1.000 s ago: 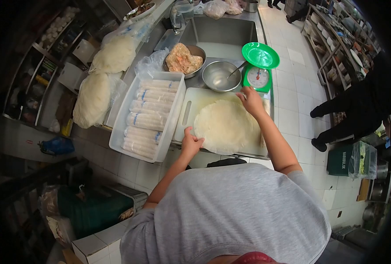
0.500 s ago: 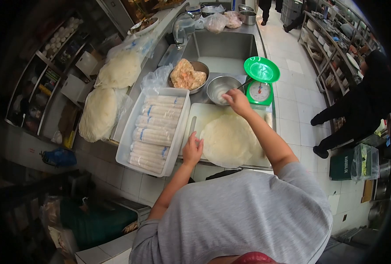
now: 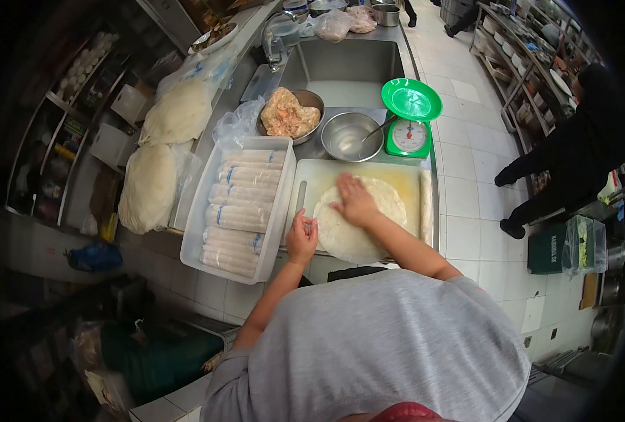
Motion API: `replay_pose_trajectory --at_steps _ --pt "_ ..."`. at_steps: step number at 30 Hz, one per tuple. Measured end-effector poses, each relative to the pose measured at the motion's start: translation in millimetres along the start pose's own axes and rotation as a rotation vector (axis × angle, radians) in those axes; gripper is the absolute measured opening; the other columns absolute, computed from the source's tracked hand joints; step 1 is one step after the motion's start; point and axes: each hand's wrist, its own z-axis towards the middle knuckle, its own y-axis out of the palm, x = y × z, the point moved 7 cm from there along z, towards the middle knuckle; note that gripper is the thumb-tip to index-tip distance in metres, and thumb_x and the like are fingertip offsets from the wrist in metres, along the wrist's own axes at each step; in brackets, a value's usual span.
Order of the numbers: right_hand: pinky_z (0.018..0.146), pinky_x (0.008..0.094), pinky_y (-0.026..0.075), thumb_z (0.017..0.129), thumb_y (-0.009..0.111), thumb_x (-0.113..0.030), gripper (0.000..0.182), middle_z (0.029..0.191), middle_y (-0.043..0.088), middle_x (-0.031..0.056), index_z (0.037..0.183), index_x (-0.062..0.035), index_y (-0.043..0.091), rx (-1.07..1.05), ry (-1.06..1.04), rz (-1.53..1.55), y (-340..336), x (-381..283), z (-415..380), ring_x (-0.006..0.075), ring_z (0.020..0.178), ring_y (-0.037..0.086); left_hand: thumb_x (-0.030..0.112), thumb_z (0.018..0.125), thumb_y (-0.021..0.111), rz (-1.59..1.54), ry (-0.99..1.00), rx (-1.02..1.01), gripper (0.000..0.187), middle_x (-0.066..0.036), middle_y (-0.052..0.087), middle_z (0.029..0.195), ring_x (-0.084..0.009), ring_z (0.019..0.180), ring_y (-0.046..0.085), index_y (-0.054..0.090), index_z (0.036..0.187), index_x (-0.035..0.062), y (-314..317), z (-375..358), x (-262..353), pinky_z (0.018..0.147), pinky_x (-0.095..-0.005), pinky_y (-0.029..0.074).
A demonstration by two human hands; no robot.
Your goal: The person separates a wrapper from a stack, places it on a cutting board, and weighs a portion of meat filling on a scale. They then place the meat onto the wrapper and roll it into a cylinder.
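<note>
Round, thin dough sheets [image 3: 340, 235] lie overlapping on a white cutting board [image 3: 425, 176]. My right hand [image 3: 355, 201] rests flat on the upper part of the sheets, fingers spread. At the board's left edge, my left hand [image 3: 302, 238] is beside the dough with its fingers apart, holding nothing. Above the board stands a metal bowl [image 3: 348, 137] with whitish liquid and a utensil leaning in it. A long pale roll [image 3: 426, 204] lies along the board's right side. To the left, a plastic tub [image 3: 186, 243] holds several wrapped rolls [image 3: 239, 218].
A bowl of orange-pink filling [image 3: 289, 116], a green scale [image 3: 409, 137] and a sink [image 3: 344, 67] are beyond the board. Stacks of dough sheets [image 3: 147, 186] lie at the left. A person in dark clothes [image 3: 587, 141] stands by the shelves at the right.
My right hand has moved from the metal bowl down onto the dough sheets and flattened there. My left hand stays by the board's left edge. The camera view has shifted slightly.
</note>
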Motion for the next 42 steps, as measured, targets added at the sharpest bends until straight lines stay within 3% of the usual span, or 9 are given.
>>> replay_pose_trajectory --at_steps 6,9,12,17,20,23,28,35,42 --pt "0.115 0.0440 0.011 0.087 0.046 -0.056 0.088 0.149 0.017 0.0272 0.140 0.0107 0.023 -0.009 0.471 -0.198 -42 51 -94 0.0370 0.141 0.014 0.019 0.086 0.064 0.030 -0.028 -0.027 0.043 -0.002 0.059 0.076 -0.0150 0.052 0.052 0.046 0.121 0.0015 2 1 0 0.050 -0.0325 0.044" --pt "0.115 0.0443 0.011 0.088 0.045 -0.056 0.089 0.147 0.018 0.0310 0.140 0.0116 0.020 -0.042 0.533 -0.214 -50 47 -77 0.0409 0.139 0.015 0.019 0.086 0.064 0.059 -0.003 -0.017 0.042 -0.003 0.059 0.077 -0.0153 0.052 0.052 0.046 0.120 0.0017 0 6 2 0.051 -0.0322 0.044" --pt "0.115 0.0433 0.012 0.086 0.049 -0.056 0.089 0.147 0.021 0.0280 0.139 0.0109 0.023 0.007 0.238 -0.104 -20 36 -17 0.0377 0.140 0.016 0.019 0.087 0.063 0.045 -0.004 0.002 0.041 -0.003 0.059 0.077 -0.0156 0.053 0.052 0.046 0.120 0.0017 -3 2 5 0.050 -0.0314 0.044" --pt "0.114 0.0423 0.015 0.089 0.049 -0.046 0.077 0.148 0.022 0.0255 0.140 0.0073 0.026 -0.243 -0.354 -0.057 28 -68 -5 0.0345 0.140 0.020 0.019 0.088 0.062 -0.098 0.023 0.063 0.042 -0.004 0.059 0.078 -0.0151 0.054 0.051 0.045 0.122 0.0012 -5 0 -2 0.051 -0.0298 0.043" --pt "0.114 0.0432 0.015 0.090 0.048 -0.043 0.075 0.149 0.021 0.0242 0.142 0.0056 0.023 -0.279 -0.443 -0.007 27 -63 -6 0.0348 0.140 0.018 0.019 0.089 0.061 -0.128 0.072 0.084 0.044 -0.005 0.058 0.080 -0.0145 0.055 0.051 0.044 0.124 0.0002 -7 -1 0 0.052 -0.0293 0.043" --pt "0.114 0.0430 0.015 0.091 0.048 -0.042 0.074 0.150 0.021 0.0231 0.142 0.0053 0.023 -0.110 -0.103 -0.030 2 -18 15 0.0343 0.140 0.018 0.019 0.090 0.060 -0.118 0.046 0.051 0.043 -0.005 0.058 0.081 -0.0145 0.057 0.051 0.044 0.125 -0.0007 -5 -2 -4 0.053 -0.0291 0.043" --pt "0.114 0.0414 0.015 0.090 0.047 -0.045 0.073 0.147 0.026 0.0245 0.139 0.0062 0.028 -0.154 -0.471 -0.027 30 -79 -27 0.0339 0.139 0.020 0.020 0.091 0.058 -0.124 0.064 0.057 0.042 -0.005 0.058 0.081 -0.0146 0.057 0.051 0.044 0.124 -0.0010 -7 0 -2 0.054 -0.0287 0.044" --pt "0.115 0.0410 0.012 0.092 0.043 -0.046 0.076 0.149 0.019 0.0254 0.141 0.0082 0.022 -0.023 0.165 -0.014 -23 39 -26 0.0348 0.141 0.016 0.019 0.091 0.058 -0.156 0.045 0.025 0.041 -0.005 0.058 0.080 -0.0142 0.057 0.052 0.044 0.124 -0.0011 -4 -1 -4 0.055 -0.0283 0.045" --pt "0.114 0.0442 0.015 0.091 0.043 -0.052 0.082 0.147 0.021 0.0300 0.139 0.0116 0.024 -0.084 0.263 -0.124 -48 50 -124 0.0385 0.139 0.018 0.020 0.091 0.059 -0.099 0.096 0.049 0.042 -0.005 0.059 0.081 -0.0148 0.057 0.053 0.044 0.123 -0.0018 -6 0 1 0.054 -0.0290 0.045"
